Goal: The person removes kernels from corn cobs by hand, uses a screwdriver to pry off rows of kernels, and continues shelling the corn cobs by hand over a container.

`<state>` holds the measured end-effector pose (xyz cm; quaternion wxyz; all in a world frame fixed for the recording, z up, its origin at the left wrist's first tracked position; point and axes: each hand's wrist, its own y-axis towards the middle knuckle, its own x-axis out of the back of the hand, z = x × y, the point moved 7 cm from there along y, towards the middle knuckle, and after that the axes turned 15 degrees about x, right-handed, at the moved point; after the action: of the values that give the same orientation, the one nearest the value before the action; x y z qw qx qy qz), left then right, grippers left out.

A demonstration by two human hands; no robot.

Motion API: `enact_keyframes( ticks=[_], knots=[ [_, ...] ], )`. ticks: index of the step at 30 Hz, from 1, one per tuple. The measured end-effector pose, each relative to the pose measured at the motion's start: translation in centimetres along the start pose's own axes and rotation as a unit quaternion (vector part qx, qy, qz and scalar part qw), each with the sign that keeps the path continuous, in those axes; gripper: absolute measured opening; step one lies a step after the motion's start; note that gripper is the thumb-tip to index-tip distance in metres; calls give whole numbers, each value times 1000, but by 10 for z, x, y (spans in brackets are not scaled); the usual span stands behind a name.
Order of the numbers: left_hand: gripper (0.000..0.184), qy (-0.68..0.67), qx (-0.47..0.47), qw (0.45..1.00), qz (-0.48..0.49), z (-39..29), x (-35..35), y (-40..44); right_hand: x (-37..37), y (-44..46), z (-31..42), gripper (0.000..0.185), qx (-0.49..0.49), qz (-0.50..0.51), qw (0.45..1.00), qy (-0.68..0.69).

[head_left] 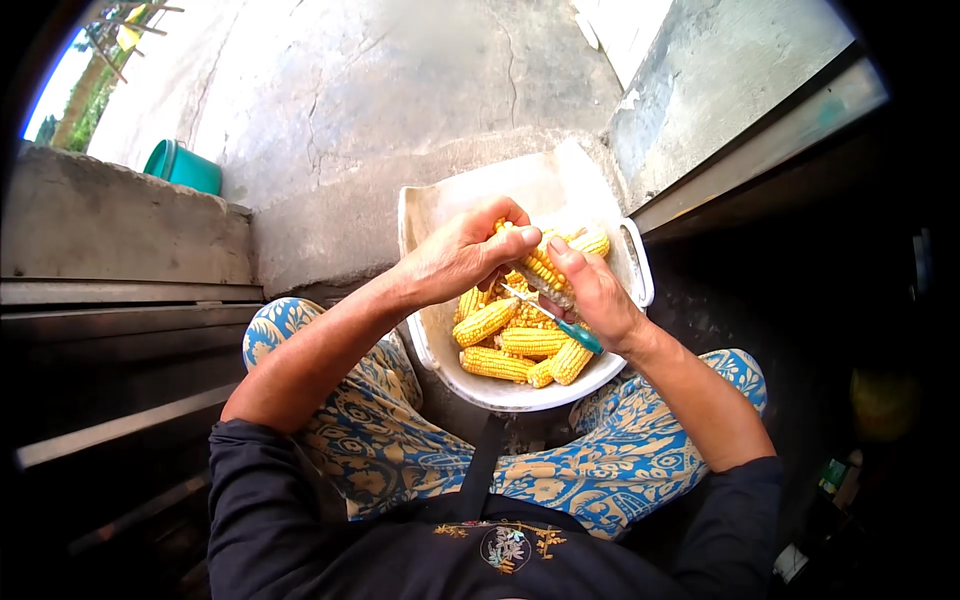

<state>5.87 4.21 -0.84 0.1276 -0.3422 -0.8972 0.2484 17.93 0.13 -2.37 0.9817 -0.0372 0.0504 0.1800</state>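
Both my hands are closed on one corn cob (542, 270), held above a white basin (430, 215). My left hand (470, 250) grips its upper left end, fingers curled round it. My right hand (598, 298) holds the other end, with the thumb on the kernels. A screwdriver-like tool with a green handle (580, 336) and thin metal shaft sticks out beneath my right hand; its hold is partly hidden. Below, several yellow corn cobs (497, 364) lie in the basin, some with kernels partly removed.
The basin stands between my knees, its white handle (640, 262) at the right. A teal bucket (184, 167) stands behind a low concrete wall (120, 215) at the left. A concrete ledge (740, 90) rises at the upper right. Cracked concrete floor lies ahead.
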Motion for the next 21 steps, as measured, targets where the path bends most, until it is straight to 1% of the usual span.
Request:
enact_keyframes(
  ticks=[4,6,7,9,10,11,12,14,15,16,17,18,19,20,21],
  knots=[
    [33,39,-51,998,-7,-5,-2,-4,12,3,-23,48,15,-26,999,-20],
    [32,48,-47,998,-12,-8,-1,-7,8,6,-24,47,35,-57,997,46],
    [30,39,-39,998,-25,-10,0,-7,10,5,-19,47,35,-55,997,45],
    [29,30,-31,998,-39,-9,3,-6,3,-1,-9,45,-53,33,994,89],
    [31,13,-39,997,-59,-7,9,-4,2,0,-6,45,-53,34,994,88],
    [33,-3,-46,996,-80,-7,14,-4,0,1,-1,44,-35,38,997,55],
    [33,-3,-46,996,-81,-9,14,-5,-1,3,4,43,-18,42,999,23],
    [33,-41,19,997,-55,-5,12,-5,-4,3,10,42,-13,41,999,33],
    [33,-41,20,997,-55,-4,12,-5,-4,2,10,43,-17,12,999,33],
    [30,-43,9,998,-50,-5,10,-5,-1,1,9,43,-20,-18,999,33],
    [26,-46,-3,998,-45,-6,9,-6,0,1,6,43,-21,-18,999,33],
    [26,-45,-2,998,-45,-4,8,-4,5,0,0,44,-35,-52,996,70],
    [26,-6,-62,996,-62,-7,8,-4,10,-1,-6,45,-48,-87,989,106],
    [26,33,-122,989,-79,-12,8,-7,11,-2,-6,45,-48,-86,989,106],
    [26,13,-99,993,-69,-10,9,-5,10,-2,-7,45,-61,-66,990,110]
  ],
)
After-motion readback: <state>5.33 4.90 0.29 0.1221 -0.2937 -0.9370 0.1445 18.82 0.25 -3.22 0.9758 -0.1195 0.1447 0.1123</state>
